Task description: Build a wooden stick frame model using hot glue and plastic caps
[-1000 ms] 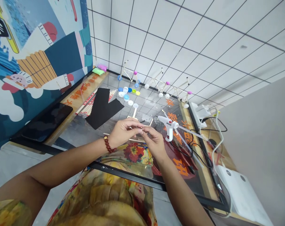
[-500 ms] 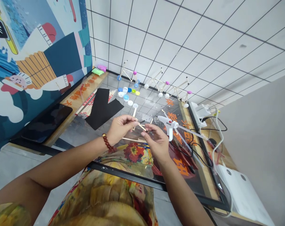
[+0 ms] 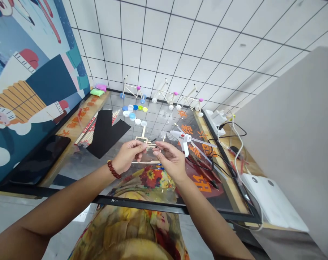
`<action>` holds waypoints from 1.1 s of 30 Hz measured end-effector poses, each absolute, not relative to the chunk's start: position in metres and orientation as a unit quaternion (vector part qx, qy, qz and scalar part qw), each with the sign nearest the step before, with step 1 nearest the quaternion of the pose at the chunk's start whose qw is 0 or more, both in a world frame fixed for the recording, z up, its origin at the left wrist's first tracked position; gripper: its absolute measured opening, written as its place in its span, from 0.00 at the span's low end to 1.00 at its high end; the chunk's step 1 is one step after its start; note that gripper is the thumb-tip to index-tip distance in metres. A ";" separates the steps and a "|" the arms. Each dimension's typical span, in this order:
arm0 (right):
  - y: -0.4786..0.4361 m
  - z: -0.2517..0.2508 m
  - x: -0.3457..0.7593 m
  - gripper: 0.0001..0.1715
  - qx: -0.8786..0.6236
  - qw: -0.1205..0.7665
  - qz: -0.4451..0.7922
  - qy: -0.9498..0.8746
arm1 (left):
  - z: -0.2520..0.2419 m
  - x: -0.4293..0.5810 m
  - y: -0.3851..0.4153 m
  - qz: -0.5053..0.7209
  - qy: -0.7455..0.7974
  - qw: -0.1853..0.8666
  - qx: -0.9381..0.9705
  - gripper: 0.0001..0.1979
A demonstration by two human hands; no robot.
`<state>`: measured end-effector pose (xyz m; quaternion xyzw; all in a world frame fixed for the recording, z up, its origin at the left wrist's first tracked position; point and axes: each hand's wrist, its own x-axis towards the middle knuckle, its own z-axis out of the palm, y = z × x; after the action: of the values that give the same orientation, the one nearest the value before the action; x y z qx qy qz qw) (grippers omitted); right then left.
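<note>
A thin wooden stick [image 3: 151, 145] was pinched between the fingertips of the left hand [image 3: 127, 157] and right hand [image 3: 171, 161], raised above the glass table [image 3: 80, 162], seemingly for steadiness. A glue gun [image 3: 181, 138] was propped within reach.
</note>
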<state>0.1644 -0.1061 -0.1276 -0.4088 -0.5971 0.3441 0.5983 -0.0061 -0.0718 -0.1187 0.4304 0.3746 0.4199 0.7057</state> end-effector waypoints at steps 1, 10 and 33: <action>-0.105 -0.128 0.165 0.14 -0.423 0.595 0.340 -0.593 | -0.119 -0.006 -0.072 0.429 0.375 0.701 0.430 0.16; -0.097 -0.135 0.170 0.08 -0.476 0.586 0.313 -0.575 | -0.116 -0.006 -0.069 0.526 0.365 0.647 0.414 0.13; -0.098 -0.135 0.164 0.07 -0.465 0.580 0.329 -0.583 | -0.120 -0.001 -0.075 0.495 0.341 0.654 0.459 0.11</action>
<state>0.1642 -0.0985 -0.1349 -0.4651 -0.5825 0.3292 0.5796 -0.0014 -0.0754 -0.1202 0.4591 0.3408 0.4950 0.6543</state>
